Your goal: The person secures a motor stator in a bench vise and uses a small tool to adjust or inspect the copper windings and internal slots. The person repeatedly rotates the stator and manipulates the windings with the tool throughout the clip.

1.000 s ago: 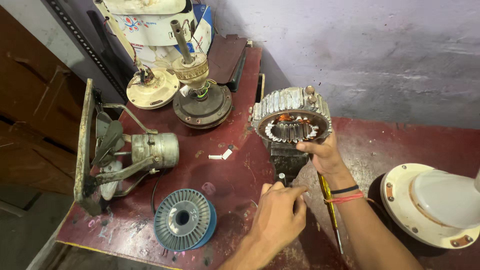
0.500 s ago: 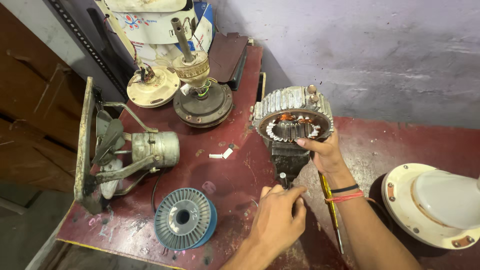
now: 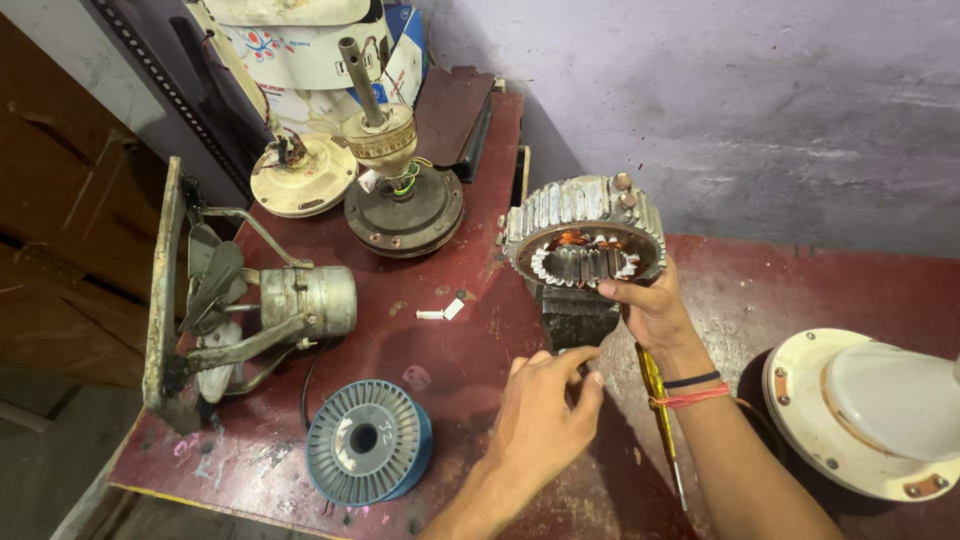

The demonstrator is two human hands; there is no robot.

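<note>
— Two hands are at work over the dark red surface (image 3: 470, 250). What sits closest?

— Nearest is the left hand (image 3: 545, 420), fingers curled at the foot of a dark block (image 3: 572, 318), perhaps a small vise. Whether its grip has closed on anything there I cannot tell; the fingertips hide it. Left of it lies a blue wire spool (image 3: 368, 441), flat on the surface near the front edge.

— And the right hand?

— The right hand (image 3: 655, 312), with a black band and a red thread at the wrist, has thumb and fingers pinched on the lower rim of the stator (image 3: 585, 235), a ribbed metal ring with copper windings inside. The stator stands on edge atop the dark block, its opening facing the camera. A yellow-handled screwdriver (image 3: 658, 410) lies just beside that forearm.

— What else is around?

— At the left edge a small fan (image 3: 240, 300) with a grey motor lies tipped on its guard. A scrap of white tube (image 3: 440, 312) rests mid-surface. Far right, a cream round housing (image 3: 865, 415). Farther back, a brown motor with an upright shaft (image 3: 400, 195) and a cream disc (image 3: 303, 180) beside it, then a white housing (image 3: 300, 40) against the wall.
</note>
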